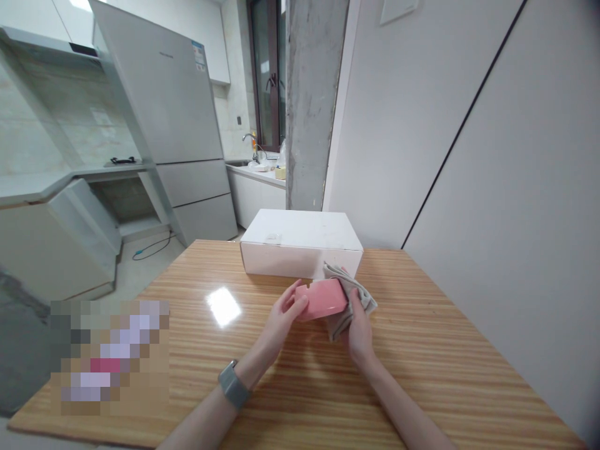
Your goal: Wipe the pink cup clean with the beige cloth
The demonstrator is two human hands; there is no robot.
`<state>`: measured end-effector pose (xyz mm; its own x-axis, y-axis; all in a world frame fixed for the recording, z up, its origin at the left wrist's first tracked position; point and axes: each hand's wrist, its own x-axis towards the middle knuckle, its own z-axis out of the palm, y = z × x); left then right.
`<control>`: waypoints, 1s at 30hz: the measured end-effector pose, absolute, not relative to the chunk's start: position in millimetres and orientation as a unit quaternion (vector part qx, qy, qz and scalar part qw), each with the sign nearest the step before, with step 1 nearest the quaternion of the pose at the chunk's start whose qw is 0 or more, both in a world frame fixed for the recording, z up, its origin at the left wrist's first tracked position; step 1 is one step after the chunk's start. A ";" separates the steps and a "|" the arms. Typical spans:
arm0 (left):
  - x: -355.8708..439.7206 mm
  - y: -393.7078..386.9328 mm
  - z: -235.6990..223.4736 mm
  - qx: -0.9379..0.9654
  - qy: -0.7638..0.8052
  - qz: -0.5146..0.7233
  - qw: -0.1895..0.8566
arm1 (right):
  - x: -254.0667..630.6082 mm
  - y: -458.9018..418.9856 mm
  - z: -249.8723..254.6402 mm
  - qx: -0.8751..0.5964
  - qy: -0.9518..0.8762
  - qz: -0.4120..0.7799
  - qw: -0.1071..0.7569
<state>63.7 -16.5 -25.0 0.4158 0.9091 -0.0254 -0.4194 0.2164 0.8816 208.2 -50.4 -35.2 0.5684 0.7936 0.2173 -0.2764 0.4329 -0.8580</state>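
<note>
A small pink box-shaped thing (323, 299) is held above the table between my two hands; its exact kind I cannot make out. My left hand (287, 310) grips its left end, thumb on the near face. In my right hand (360, 326) is a folded grey cloth (344, 317), pressed against the right end of the pink thing. Part of the cloth sticks up behind and to the right of it. The fingers under the cloth are hidden.
A white box (300, 234) stands on the wooden table (440, 356) just beyond my hands. At the table's left, a blurred-out patch (110, 356) hides what lies there. Behind are a fridge (159, 94), a counter with a faucet (250, 140) and a concrete pillar (314, 100).
</note>
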 end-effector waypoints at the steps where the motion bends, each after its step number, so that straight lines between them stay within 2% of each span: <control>1: 63.4 -17.5 -24.1 0.430 0.287 0.468 0.717 | 207.1 -50.1 -34.4 -0.402 -0.299 0.367 0.784; 4: 61.4 -19.8 -20.4 0.415 0.256 0.477 0.731 | 199.1 -51.4 -31.6 -0.382 -0.281 0.423 0.772; 9: 60.2 -22.0 -15.4 0.389 0.218 0.450 0.774 | 188.8 -56.4 -31.0 -0.386 -0.307 0.411 0.767; 13: 63.8 -25.3 -14.4 0.413 0.266 0.483 0.725 | 188.6 -65.1 -29.6 -0.424 -0.406 0.318 0.745; 17: 67.4 -25.9 -17.4 0.440 0.305 0.511 0.672 | 188.9 -73.6 -23.1 -0.412 -0.573 0.189 0.683; 19: 68.0 -23.8 -21.1 0.427 0.322 0.520 0.666 | 188.9 -73.7 -21.7 -0.408 -0.596 0.176 0.669; 24: 65.7 -21.2 -24.2 0.371 0.321 0.463 0.738 | 194.9 -60.8 -29.9 -0.429 -0.403 0.286 0.756; 27: 63.8 -23.2 -18.6 0.433 0.330 0.464 0.699 | 201.0 -53.7 -33.0 -0.418 -0.276 0.343 0.795; 30: 61.7 -23.4 -14.1 0.469 0.354 0.482 0.650 | 201.1 -52.6 -29.4 -0.378 -0.242 0.404 0.797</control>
<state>61.7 -23.4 -14.1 0.2836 0.9589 -0.0080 -0.2940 0.0949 0.9511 201.1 -52.6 -29.4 0.5565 0.8269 0.0806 -0.4607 0.3878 -0.7984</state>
